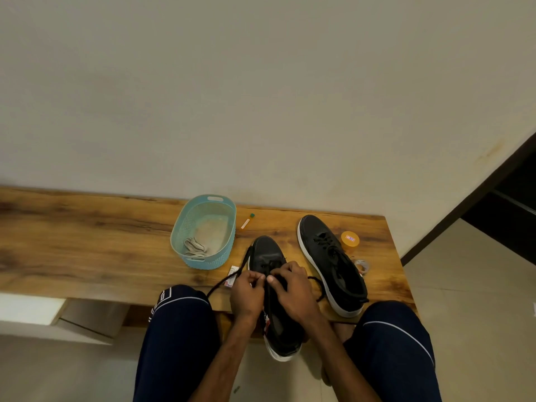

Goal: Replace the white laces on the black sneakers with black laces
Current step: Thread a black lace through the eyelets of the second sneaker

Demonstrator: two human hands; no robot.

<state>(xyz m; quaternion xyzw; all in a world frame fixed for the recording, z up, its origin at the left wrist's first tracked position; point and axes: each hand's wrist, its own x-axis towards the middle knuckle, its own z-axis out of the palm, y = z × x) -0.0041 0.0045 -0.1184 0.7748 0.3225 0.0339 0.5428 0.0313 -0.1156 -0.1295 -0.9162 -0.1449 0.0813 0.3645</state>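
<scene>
Pinching the black lace point(229, 280), fingers of the left hand point(246, 295) meet the right hand point(294, 291), whose curled fingers grip the near sneaker point(266, 252), hiding its eyelets; its heel overhangs the table point(87, 242) edge.

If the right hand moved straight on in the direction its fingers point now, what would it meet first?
Probably the left hand: the right hand points leftward over the near sneaker and nearly touches that hand. Depth is unclear.
</scene>
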